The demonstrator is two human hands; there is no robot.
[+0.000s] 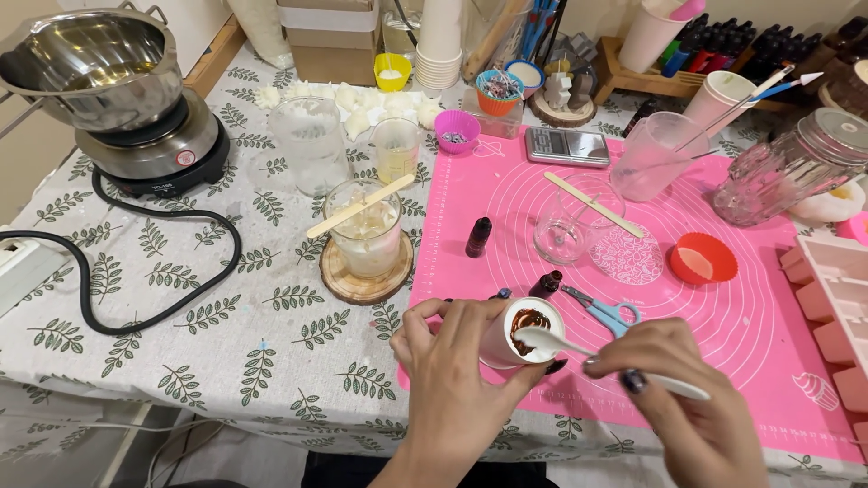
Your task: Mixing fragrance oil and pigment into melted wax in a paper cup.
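My left hand (452,380) grips a small white paper cup (506,339), tilted toward me, with dark reddish-brown liquid inside. My right hand (687,398) holds a white plastic spoon (579,348) whose bowl rests at the cup's mouth. Both hands hover over the near edge of a pink silicone mat (750,307). Two small dark dye bottles (545,285) stand just behind the cup, and blue-handled scissors (604,312) lie beside them.
A glass of pale wax with a wooden stick (366,230) sits on a wood coaster. A steel pot on a hot plate (108,72) stands far left, its black cord (136,271) looping across the leaf-print cloth. An empty glass (565,221), red silicone cup (703,258), pink mould (836,298) and jars surround the mat.
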